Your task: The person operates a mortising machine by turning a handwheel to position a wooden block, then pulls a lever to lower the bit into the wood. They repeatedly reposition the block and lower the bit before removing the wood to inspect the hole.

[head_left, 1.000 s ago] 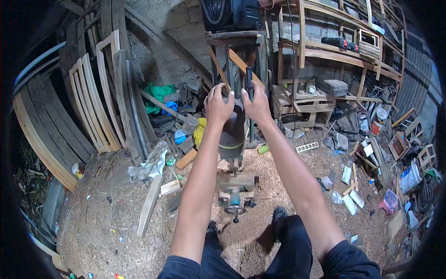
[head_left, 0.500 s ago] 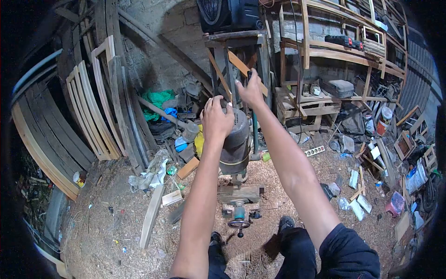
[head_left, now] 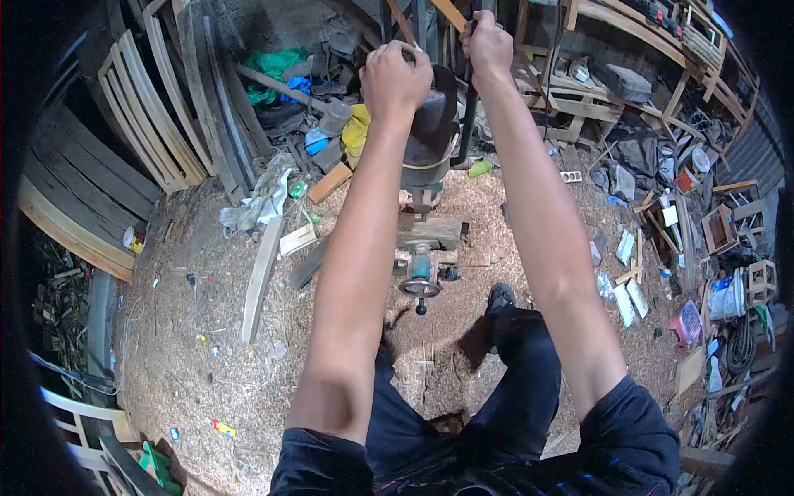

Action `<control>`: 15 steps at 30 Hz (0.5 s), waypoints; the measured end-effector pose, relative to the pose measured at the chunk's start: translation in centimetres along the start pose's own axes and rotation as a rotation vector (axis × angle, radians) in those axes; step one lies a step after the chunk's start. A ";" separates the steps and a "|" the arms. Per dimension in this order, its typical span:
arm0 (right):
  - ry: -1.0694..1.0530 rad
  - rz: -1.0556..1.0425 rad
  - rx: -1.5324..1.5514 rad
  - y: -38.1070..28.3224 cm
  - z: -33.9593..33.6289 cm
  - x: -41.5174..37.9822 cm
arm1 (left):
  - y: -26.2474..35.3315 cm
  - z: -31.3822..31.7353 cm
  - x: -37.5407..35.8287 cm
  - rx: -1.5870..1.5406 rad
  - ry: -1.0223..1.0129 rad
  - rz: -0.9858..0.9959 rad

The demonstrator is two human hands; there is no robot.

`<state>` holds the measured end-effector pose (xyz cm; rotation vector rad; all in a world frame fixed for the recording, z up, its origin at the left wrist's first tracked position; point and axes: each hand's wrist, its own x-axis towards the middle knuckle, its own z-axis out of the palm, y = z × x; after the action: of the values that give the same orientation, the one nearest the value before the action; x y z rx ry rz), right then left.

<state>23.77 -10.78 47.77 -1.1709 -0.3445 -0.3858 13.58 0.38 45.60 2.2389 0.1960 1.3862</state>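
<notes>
The fingers of your right hand (head_left: 490, 45), at the top of the frame, are folded around a dark handle (head_left: 472, 27), likely for a firm pull. Your left hand (head_left: 397, 78) arches over the upper left edge of the motor (head_left: 426, 149), thumb and forefinger bent into a loop, perhaps to steady it; whether the fingertips press or hold anything you cannot tell from here. Both wrists sit high, your left arm (head_left: 356, 248) bent a little and your right arm (head_left: 546, 207) reaching long and nearly straight, a pose that seems to suit height and leverage. The motor stands upright at upper centre, just beside a dark pole (head_left: 468, 124). Below it, near the middle of the frame, a block (head_left: 434, 233) lies crosswise above the vise (head_left: 421, 264), presumably seated there so it stays put. The handwheel (head_left: 420, 288) faces you, and your right shoe (head_left: 500, 299) is planted to its right.
</notes>
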 end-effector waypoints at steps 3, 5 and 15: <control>0.022 -0.017 0.118 0.3 -0.1 -0.7 | -0.2 -0.2 -0.9 -0.148 0.131 0.174; 0.023 -0.038 0.159 0.4 -0.2 -0.2 | -0.1 -0.5 -1.2 -0.226 0.189 0.340; 0.039 -0.052 0.245 -0.8 -0.6 -3.2 | 0.0 -0.7 -1.9 -0.098 0.278 0.515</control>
<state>20.63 -11.27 46.81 -0.9152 -0.3777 -0.3995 12.05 -0.11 44.37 2.0895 -0.3771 1.9241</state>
